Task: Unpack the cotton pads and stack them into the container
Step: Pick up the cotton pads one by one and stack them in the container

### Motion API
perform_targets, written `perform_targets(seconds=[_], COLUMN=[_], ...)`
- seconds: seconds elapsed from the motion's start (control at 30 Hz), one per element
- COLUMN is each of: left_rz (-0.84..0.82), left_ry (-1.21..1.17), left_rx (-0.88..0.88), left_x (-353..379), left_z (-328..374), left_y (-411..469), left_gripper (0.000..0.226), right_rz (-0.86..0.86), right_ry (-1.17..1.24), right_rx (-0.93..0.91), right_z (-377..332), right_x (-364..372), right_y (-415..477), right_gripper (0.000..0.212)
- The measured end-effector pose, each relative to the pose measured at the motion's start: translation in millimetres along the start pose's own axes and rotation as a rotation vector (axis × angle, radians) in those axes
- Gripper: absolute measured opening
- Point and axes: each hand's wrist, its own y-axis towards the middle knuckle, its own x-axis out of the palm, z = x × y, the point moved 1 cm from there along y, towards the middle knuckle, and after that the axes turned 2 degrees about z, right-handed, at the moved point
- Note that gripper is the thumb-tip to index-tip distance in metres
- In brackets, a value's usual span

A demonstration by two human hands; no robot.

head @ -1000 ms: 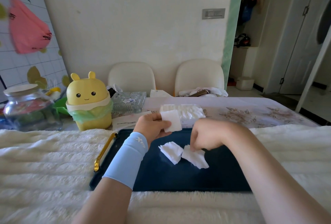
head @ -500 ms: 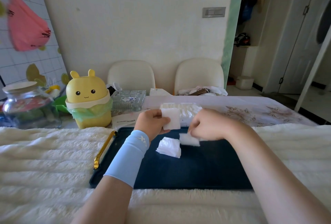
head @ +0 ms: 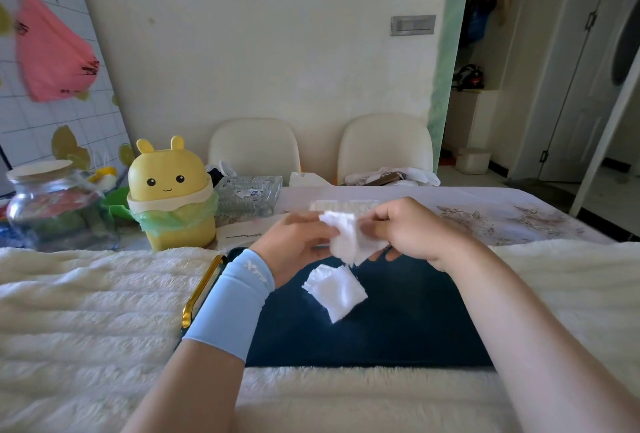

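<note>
Both hands meet above the far edge of a dark blue tray. My left hand and my right hand each pinch a side of a small bunch of white cotton pads held between them. A second loose pile of cotton pads lies on the tray just below the hands. Behind the hands, a white pack of pads lies on the table, mostly hidden. A clear glass container stands further back to the left.
A yellow bunny-shaped bin with a green liner stands at the left, with a glass jar beside it. A fluffy white cover surrounds the tray. Two cream chairs stand behind the table.
My right hand lifted pads off the tray and brought them up to the pads in my left hand. One pile stays on the tray.
</note>
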Motion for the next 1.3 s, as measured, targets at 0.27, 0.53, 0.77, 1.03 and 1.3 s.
perform_targets(seconds=[0.27, 0.53, 0.77, 1.03, 1.3], left_rz=[0.517, 0.232, 0.122, 0.095, 0.525], left_ry=[0.212, 0.056, -0.014, 0.135, 0.134], left_rx=[-0.043, -0.096, -0.125, -0.11, -0.011], left_x=[-8.9, 13.3, 13.3, 3.0, -23.7], left_z=[-8.6, -8.7, -3.9, -2.2, -7.8], left_y=[7.1, 3.6, -2.7, -4.2, 3.7], left_gripper=[0.009, 0.02, 0.024, 0.019, 0.022], right_rz=[0.123, 0.125, 0.145, 0.385, -0.151], right_ry=[0.098, 0.033, -0.086, -0.345, -0.541], right_rx=[-0.08, -0.254, -0.331, -0.371, -0.234], right_z=[0.5, -3.1, -3.2, -2.4, -15.7], right_x=[-9.9, 6.0, 6.3, 7.6, 34.9], right_y=[1.8, 8.6, 7.5, 8.8, -5.7], right_gripper=[0.023, 0.021, 0.029, 0.034, 0.032])
